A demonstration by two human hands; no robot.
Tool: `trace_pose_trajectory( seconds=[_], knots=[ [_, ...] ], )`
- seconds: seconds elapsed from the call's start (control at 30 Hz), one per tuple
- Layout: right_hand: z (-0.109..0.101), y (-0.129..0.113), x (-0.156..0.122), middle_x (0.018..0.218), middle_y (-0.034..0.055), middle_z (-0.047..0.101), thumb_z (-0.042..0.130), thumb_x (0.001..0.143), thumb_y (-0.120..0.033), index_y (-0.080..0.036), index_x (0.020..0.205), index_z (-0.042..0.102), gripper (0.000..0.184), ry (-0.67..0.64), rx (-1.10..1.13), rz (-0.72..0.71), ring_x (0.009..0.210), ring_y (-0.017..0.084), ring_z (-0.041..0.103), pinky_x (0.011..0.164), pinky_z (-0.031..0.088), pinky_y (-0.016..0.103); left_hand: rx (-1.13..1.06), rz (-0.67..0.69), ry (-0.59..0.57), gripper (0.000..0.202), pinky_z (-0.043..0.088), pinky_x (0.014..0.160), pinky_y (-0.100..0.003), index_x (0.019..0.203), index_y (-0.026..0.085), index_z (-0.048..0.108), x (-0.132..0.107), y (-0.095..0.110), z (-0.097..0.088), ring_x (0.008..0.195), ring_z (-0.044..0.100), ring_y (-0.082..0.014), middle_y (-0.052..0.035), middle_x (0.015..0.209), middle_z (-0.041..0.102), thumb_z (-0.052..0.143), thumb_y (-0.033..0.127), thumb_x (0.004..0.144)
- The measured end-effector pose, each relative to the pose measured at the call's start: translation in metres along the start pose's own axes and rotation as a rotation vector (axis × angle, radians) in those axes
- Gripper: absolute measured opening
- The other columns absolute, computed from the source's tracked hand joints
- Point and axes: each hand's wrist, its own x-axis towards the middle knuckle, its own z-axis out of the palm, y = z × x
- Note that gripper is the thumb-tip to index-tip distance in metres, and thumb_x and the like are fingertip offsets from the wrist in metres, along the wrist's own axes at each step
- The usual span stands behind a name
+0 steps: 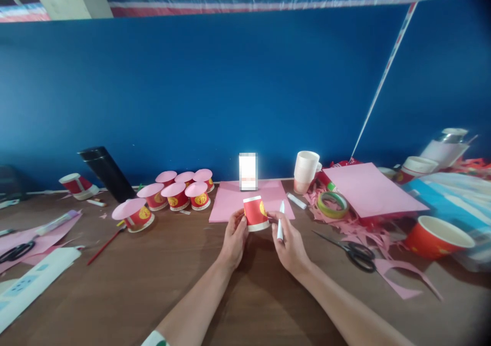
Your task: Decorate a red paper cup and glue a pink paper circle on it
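A red paper cup (255, 213) with a gold emblem stands upside down at the front edge of a pink paper sheet (230, 203). My left hand (235, 238) grips the cup's left side, fingers closed on it. My right hand (288, 241) touches the cup's right side with its fingertips and pinches a white glue stick or pen (280, 221) upright. Left of the sheet stand several upturned red cups topped with pink paper discs (176, 190).
Black scissors (355, 251), a green tape roll (332, 204), pink scraps and a pink sheet (370, 188) lie to the right, beside stacked white cups (306, 171) and an open red cup (437, 238). A power strip (30, 282), red pencil (104, 246) and black flask (107, 173) sit left.
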Motion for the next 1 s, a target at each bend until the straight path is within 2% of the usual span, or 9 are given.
trace_pose_trajectory(
  seconds=[0.13,0.3,0.47,0.57,0.7,0.8,1.0],
  knots=[
    [0.000,0.000,0.000,0.104,0.0068,0.062,0.039,0.087,-0.017,-0.021,0.111,0.047,0.026,-0.008,-0.010,0.027,0.093,0.018,0.061,0.079,0.048,0.028,0.002,-0.018,0.009,0.036,0.043,0.086,-0.029,0.106,0.020,0.060,0.001,-0.001,-0.001,0.094,0.059,-0.0169,-0.0052,0.109,0.062,0.067,0.029,0.073],
    [-0.001,-0.001,0.000,0.105,0.0068,0.062,0.040,0.087,-0.017,-0.021,0.113,0.048,0.027,-0.014,0.025,0.052,0.092,0.018,0.062,0.079,0.049,0.028,0.023,-0.043,0.002,0.031,0.042,0.084,-0.028,0.100,0.016,0.063,0.003,-0.005,-0.003,0.090,0.061,-0.0175,-0.0053,0.096,0.068,0.066,0.031,0.073],
    [-0.002,-0.007,-0.002,0.108,0.0082,0.060,0.039,0.089,-0.016,-0.021,0.115,0.048,0.028,-0.032,0.193,-0.045,0.097,0.018,0.060,0.082,0.049,0.029,-0.109,-0.059,-0.107,0.034,0.041,0.090,-0.035,0.100,0.014,0.063,0.001,-0.003,0.000,0.100,0.058,-0.0228,-0.0087,0.104,0.066,0.054,0.040,0.080],
    [-0.002,-0.010,-0.004,0.108,0.0097,0.059,0.039,0.089,-0.017,-0.021,0.115,0.048,0.027,-0.017,0.250,-0.089,0.096,0.019,0.060,0.078,0.051,0.029,-0.121,-0.101,-0.136,0.037,0.041,0.091,-0.037,0.104,0.012,0.060,-0.002,0.002,0.001,0.098,0.060,-0.0238,-0.0118,0.103,0.066,0.054,0.041,0.081],
    [-0.002,-0.009,-0.004,0.106,0.0099,0.059,0.038,0.090,-0.016,-0.020,0.113,0.047,0.025,0.056,0.213,-0.085,0.092,0.018,0.061,0.077,0.051,0.029,-0.184,-0.223,-0.099,0.039,0.044,0.087,-0.039,0.102,0.010,0.059,-0.002,0.007,-0.001,0.088,0.063,-0.0230,-0.0131,0.096,0.067,0.050,0.043,0.082],
    [-0.003,-0.008,-0.003,0.105,0.0095,0.060,0.038,0.090,-0.015,-0.019,0.110,0.049,0.023,0.074,0.157,-0.084,0.094,0.018,0.060,0.081,0.049,0.031,-0.254,-0.254,-0.074,0.041,0.045,0.086,-0.040,0.100,0.010,0.059,-0.001,0.009,-0.001,0.087,0.063,-0.0237,-0.0123,0.093,0.068,0.047,0.045,0.082],
    [-0.003,-0.009,-0.006,0.104,0.0085,0.062,0.041,0.087,-0.012,-0.021,0.115,0.050,0.031,-0.024,0.079,-0.238,0.095,0.018,0.060,0.082,0.049,0.031,-0.317,-0.253,-0.048,0.031,0.047,0.083,-0.039,0.095,0.013,0.061,-0.001,0.009,-0.001,0.079,0.063,-0.0195,-0.0071,0.084,0.068,0.050,0.039,0.082]
  ],
)
